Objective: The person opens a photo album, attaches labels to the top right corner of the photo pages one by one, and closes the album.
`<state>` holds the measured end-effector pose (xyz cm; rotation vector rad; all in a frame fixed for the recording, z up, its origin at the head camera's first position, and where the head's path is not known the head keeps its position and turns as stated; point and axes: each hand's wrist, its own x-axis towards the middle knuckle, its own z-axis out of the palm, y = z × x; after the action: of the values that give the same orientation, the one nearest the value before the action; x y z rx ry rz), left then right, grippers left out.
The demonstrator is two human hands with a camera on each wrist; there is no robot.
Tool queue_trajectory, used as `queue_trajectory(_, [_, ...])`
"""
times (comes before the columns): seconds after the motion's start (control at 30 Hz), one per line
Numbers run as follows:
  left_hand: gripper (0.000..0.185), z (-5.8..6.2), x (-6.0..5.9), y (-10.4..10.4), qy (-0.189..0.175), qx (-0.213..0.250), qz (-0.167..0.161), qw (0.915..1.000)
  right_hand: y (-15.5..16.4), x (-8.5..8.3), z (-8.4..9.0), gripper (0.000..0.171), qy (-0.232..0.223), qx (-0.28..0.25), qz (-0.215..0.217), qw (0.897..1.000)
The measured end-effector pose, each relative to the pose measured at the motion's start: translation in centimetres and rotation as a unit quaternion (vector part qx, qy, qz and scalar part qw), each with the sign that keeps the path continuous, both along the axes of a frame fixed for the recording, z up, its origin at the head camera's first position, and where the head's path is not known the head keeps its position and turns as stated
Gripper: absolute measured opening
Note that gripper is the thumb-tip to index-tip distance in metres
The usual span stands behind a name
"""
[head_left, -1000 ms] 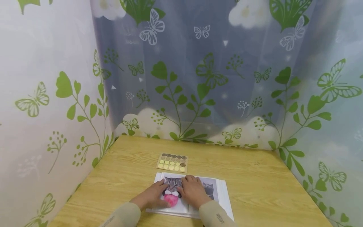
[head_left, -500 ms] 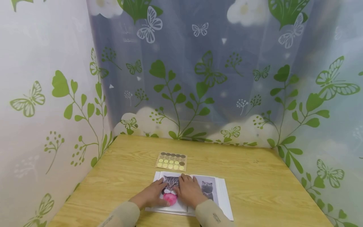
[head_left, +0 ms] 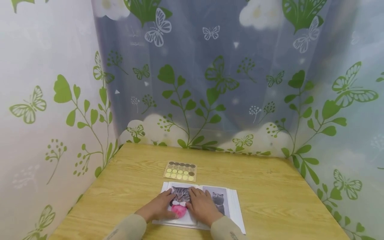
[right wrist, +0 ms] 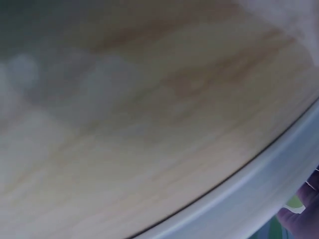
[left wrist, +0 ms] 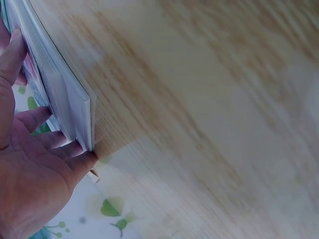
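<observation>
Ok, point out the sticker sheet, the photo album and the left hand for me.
sticker sheet [head_left: 180, 171], head view, middle of the sheet.
photo album [head_left: 234, 207], head view, bare right page.
left hand [head_left: 158, 208], head view, back of the hand.

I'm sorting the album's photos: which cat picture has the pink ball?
The left cat photo, between the left hand and right hand; the right cat photo shows none.

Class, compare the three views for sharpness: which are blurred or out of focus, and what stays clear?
Head view: sharp and evenly lit; album, sticker sheet and both hands clear. Left wrist view: table grain smeared, left hand fairly clear. Right wrist view: heavily out of focus, only wood tone and a pale album edge readable.
</observation>
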<state>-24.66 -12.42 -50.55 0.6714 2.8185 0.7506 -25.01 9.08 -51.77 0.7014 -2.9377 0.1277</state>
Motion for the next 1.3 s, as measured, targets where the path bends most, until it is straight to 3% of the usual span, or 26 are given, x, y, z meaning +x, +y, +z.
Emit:
queue_trajectory(0.4, [0.087,0.4,0.5,0.0,-0.011,0.002,0.008,0.9999,1.9,0.6,0.1,0.060,-0.008,-0.002,0.007,1.000])
queue_trajectory(1.0, [0.088,1.0,-0.2,0.5,0.018,-0.063,0.014,0.9977,5.5,0.5,0.7,0.054,-0.003,-0.035,-0.025,0.999])
queue_trajectory(1.3, [0.086,1.0,0.2,0.4,0.018,-0.028,0.013,0.9994,8.4,0.7,0.4,0.055,0.006,-0.054,-0.061,0.997])
